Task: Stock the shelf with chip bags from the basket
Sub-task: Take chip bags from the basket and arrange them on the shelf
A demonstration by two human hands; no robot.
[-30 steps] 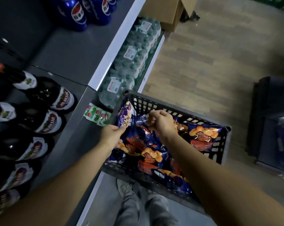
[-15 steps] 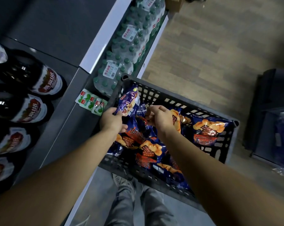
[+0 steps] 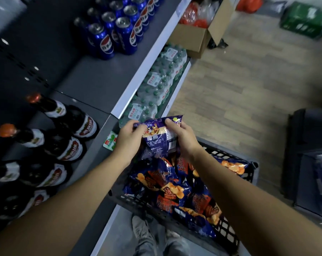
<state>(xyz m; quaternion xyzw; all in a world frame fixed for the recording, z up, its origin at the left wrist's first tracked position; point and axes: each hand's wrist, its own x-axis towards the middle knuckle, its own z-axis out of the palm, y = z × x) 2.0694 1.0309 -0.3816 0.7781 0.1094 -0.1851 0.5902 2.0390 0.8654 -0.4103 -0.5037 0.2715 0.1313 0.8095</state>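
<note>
A blue chip bag (image 3: 159, 137) is lifted above the far end of the black plastic basket (image 3: 228, 235), its printed back facing me. My left hand (image 3: 129, 138) grips its left top corner and my right hand (image 3: 183, 135) grips its right top corner. Several more blue and orange chip bags (image 3: 176, 191) lie heaped in the basket below my forearms. The grey shelf (image 3: 99, 84) runs along the left, its white front edge just beyond the held bag.
Dark bottles (image 3: 67, 145) lie in rows on the shelf at left, blue cans (image 3: 117, 32) stand further back. Packs of water bottles (image 3: 156, 89) fill the lower shelf. An open cardboard box (image 3: 199, 36) and a green crate (image 3: 304, 21) sit on the wooden floor. A dark bin (image 3: 310, 159) stands right.
Both hands have raised one chip bag out of the basket, up toward the shelf edge. The camera has tilted up, bringing the cans and the cardboard box into view.
</note>
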